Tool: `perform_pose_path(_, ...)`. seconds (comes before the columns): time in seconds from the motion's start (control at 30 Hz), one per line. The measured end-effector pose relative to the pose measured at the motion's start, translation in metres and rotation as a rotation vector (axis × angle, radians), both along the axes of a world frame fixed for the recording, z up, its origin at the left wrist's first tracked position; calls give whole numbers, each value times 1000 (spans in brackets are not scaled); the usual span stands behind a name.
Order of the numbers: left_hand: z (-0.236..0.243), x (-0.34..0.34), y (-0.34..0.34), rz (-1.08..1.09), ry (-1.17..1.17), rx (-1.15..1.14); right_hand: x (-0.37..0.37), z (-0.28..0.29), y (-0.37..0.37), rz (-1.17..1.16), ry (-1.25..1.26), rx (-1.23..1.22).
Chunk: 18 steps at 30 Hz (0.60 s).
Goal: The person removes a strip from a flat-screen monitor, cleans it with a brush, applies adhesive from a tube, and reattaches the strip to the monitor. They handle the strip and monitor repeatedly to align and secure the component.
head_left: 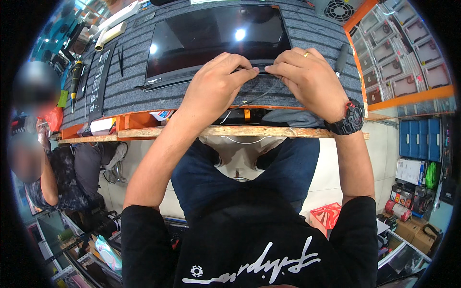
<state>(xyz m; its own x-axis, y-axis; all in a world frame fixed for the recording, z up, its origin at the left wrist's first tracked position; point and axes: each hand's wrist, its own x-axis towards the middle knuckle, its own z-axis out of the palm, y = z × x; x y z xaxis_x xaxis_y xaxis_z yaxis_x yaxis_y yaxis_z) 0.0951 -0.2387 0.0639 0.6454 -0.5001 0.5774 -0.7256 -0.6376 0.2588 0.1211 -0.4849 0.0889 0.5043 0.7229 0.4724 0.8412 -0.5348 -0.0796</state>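
A dark, glossy laptop screen panel (211, 41) lies face up on the ribbed grey mat, reflecting two bright lights. At its lower edge, my left hand (216, 79) is closed in a pinch, thumb against the fingers. My right hand (307, 77) pinches the same edge a short way to the right, a black watch (353, 117) on its wrist. Between the fingertips runs a narrow dark strip along the panel's edge; what exactly each hand grips is too small to make out. A thin cable (261, 94) curves over the mat below the hands.
To the left lie a long black laptop battery (98, 81), tweezers (121, 61) and a yellow-black screwdriver (76, 79). A dark-handled tool (342, 58) rests at the right. Clear parts boxes (384, 45) stand beyond the bench's orange edge. Another person (62, 173) sits at left.
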Motion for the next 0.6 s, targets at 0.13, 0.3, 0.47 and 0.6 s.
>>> perform_pose_path(0.13,-1,0,0,26,25,30,-1,6,3,-22,56,-50)
perform_pose_path(0.3,-3,-2,3,28,-36,18,-1,12,8,-10,68,-53)
perform_pose_path(0.47,-6,-12,14,65,-71,13,-5,16,13,-12,98,-66)
perform_pose_path(0.6,-8,-15,12,83,-73,16,-7,19,14,-28,108,-87)
